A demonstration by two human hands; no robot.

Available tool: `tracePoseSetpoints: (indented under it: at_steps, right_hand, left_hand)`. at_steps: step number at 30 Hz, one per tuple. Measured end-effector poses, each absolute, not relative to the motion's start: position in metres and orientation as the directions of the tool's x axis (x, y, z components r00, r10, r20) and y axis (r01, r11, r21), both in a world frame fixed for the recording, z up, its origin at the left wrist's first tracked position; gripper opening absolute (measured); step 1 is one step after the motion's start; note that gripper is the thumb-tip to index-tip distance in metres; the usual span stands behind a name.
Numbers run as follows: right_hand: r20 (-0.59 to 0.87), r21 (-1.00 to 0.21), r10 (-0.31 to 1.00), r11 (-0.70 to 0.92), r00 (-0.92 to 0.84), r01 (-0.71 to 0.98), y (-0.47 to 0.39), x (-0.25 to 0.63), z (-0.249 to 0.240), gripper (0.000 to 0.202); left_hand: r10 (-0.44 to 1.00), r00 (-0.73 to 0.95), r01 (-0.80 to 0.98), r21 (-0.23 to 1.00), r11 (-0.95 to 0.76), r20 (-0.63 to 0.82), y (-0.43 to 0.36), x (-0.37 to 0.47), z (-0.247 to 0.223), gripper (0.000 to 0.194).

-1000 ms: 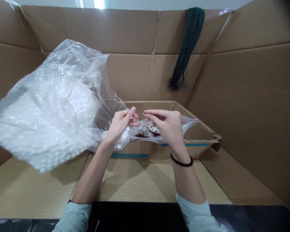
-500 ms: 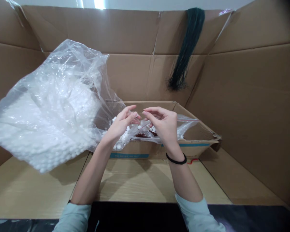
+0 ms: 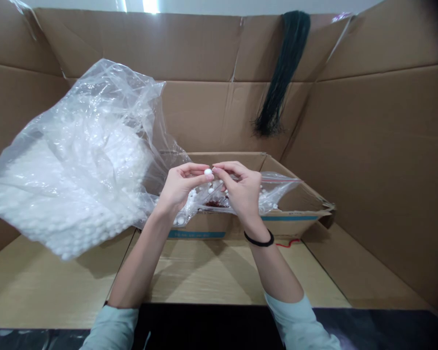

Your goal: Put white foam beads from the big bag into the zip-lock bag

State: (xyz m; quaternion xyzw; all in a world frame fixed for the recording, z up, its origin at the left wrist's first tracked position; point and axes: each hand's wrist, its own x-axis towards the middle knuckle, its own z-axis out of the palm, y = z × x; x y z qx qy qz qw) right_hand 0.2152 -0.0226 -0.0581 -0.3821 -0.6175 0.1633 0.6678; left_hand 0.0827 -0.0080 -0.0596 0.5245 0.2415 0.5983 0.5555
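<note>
A small white foam ball (image 3: 208, 171) is pinched between the thumb and fingers of my left hand (image 3: 178, 185). My right hand (image 3: 243, 187) is closed in a pinch right beside the ball; whatever its fingertips hold is too thin or small to make out. Below both hands, a clear plastic bag (image 3: 275, 197) with a red zip line lies over the open cardboard box (image 3: 200, 229). Loose white balls and some dark red bits (image 3: 215, 203) show in the box, partly hidden by my hands.
A big clear bag of white balls (image 3: 69, 194) leans at the left, its edge reaching the box. A dark green bundle of thin strands (image 3: 286, 68) hangs over the back cardboard wall (image 3: 197, 112). A red strand (image 3: 288, 244) lies on the wooden table (image 3: 204, 277).
My left fingers have closed from a looser, spread pose, and the white ball now shows plainly between them. My right hand has shifted slightly left, bringing its fingertips up to the ball.
</note>
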Motion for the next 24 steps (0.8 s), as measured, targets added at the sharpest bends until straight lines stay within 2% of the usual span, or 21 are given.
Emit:
tracePoseSetpoints:
  at_steps: [7,12,24]
  right_hand:
    - [0.653,-0.749,0.699,0.652,0.291,0.117,-0.018,0.201,-0.068,0.010]
    - [0.668,-0.730,0.670,0.674,0.323,0.111,-0.021,0.194,-0.070,0.010]
    - [0.752,-0.644,0.603,0.759,0.265,0.100,-0.026,0.191,-0.071,0.014]
  left_hand:
    - [0.925,0.089,-0.492,0.824,-0.281,0.369,-0.009,0.088,-0.061,0.022]
    - [0.929,0.059,-0.498,0.817,-0.291,0.366,-0.010,0.089,-0.062,0.023]
    - [0.906,-0.011,-0.475,0.795,-0.377,0.423,-0.011,0.087,-0.059,0.022]
